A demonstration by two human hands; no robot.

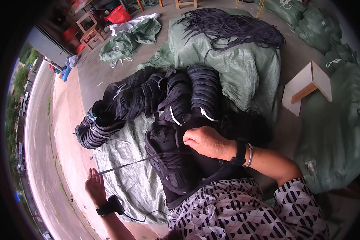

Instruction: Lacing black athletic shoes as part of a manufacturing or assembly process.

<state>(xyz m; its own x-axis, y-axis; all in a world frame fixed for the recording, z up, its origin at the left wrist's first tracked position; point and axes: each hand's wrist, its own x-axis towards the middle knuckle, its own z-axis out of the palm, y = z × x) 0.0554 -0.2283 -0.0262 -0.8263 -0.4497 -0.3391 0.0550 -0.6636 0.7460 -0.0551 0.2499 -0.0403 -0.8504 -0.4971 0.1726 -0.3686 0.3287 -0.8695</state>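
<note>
A black lace-up shoe (173, 160) lies across my lap, its toe toward me and its laces crossed over the front. One flat black shoelace (128, 163) runs taut from the shoe out to the left. My left hand (95, 188) grips that lace between its fingers, well away from the shoe, above the edge of the sheet. Beside the shoe's collar, my right hand (207, 142) is closed in a fist-like pinch; whatever is between its fingers is hidden.
Beyond my lap, rows of stacked black shoes (206, 90) curve to the left over a pale green woven sheet (124, 154). A heap of black laces (232, 30) lies on a covered green mound. At right are a wooden board stand (308, 84) and full green sacks (336, 140).
</note>
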